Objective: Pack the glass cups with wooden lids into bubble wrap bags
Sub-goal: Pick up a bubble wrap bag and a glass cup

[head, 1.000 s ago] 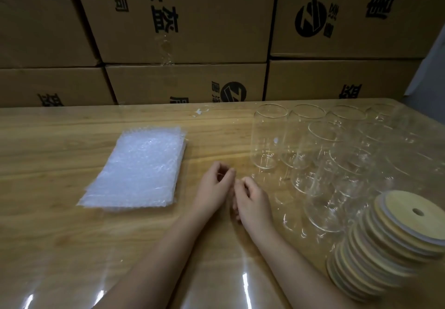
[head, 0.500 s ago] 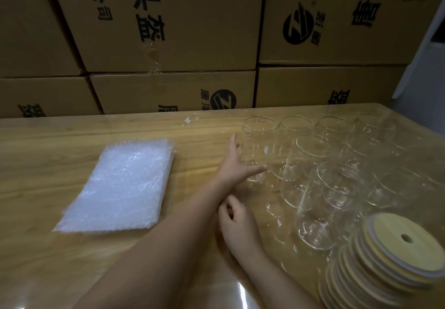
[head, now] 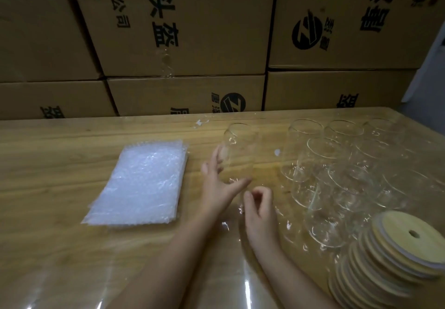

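On the wooden table (head: 60, 164), leftmost, lay the flat stack of clear bubble wrap bags (head: 139, 183). Just right of it the left hand (head: 216, 188) gripped one clear, lidless cylindrical glass cup (head: 239, 154), fingers and thumb round its lower wall. Right hand (head: 260, 212) further right, loosely curled, empty. Step looked like cup pickup; next move probably needed a round wooden lid (head: 407, 243) from the pile farthest from the bags.
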Available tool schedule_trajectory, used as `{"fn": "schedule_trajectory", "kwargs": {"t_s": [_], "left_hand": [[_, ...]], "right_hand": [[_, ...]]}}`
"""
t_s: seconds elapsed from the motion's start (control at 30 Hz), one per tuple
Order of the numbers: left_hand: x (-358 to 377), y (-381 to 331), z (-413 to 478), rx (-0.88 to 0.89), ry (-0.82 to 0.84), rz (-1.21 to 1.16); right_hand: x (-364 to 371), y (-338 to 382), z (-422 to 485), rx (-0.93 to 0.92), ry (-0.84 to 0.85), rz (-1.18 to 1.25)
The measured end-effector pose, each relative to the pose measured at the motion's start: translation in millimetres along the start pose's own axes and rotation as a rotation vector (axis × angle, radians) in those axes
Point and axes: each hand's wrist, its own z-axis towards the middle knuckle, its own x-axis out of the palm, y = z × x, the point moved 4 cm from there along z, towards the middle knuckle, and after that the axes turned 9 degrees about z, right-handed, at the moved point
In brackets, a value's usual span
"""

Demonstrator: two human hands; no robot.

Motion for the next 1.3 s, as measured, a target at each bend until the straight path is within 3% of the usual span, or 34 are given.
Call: {"fn": "schedule_trajectory", "kwargs": {"t_s": [0.13, 0.33, 0.43, 0.53, 0.73, 0.97, 1.13, 1.3], "left_hand": [[-24, 12, -39, -0.061, -0.093, -0.096], [-29, 32, -50, -0.191, -0.202, -0.225], [-26, 31, -44, -0.125, -0.086, -0.330], [-21, 32, -43, -0.013, 0.051, -0.290], [-27, 38, -38, -0.166, -0.019, -0.523], [-35, 43, -33, -0.137, -0.054, -0.398], [-34, 41, -32, -0.210, -0.088, -0.478], [-42, 36, -33, -0.138, -0.131, -0.458]], "right_hand": [[7, 1, 0, 0.038, 0.114, 0.207], [17, -7, 1, 0.064, 0.307, 0.161], [17, -12, 5, 0.083, 0.273, 0.263], [16, -17, 7, 0.074, 0.276, 0.322], [10, -8, 11, 0.041, 0.167, 0.405], [-4, -3, 15, -0.043, -0.045, 0.414], [-2, -10, 19, 0.008, -0.061, 0.428], [-2, -12, 18, 0.030, -0.053, 0.372]]}}
